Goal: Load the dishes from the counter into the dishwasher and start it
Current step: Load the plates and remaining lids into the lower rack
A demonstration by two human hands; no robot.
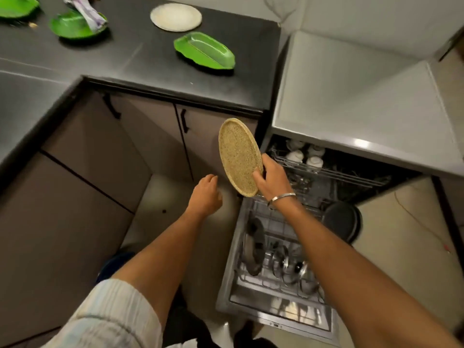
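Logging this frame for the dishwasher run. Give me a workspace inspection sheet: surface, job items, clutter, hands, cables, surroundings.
Surface: dark counter, L-shaped.
Job's things: speckled plate held on edge above the open dishwasher; white plate and three green leaf dishes, nearest, on the counter; lower rack partly loaded, white cups in the upper rack.
Clutter: purple wrapper on one green dish.
Hands: right hand grips the speckled plate; left hand free, fingers loosely curled.
Cables: thin cord on the floor.
Surroundings: brown cabinets, pale floor.
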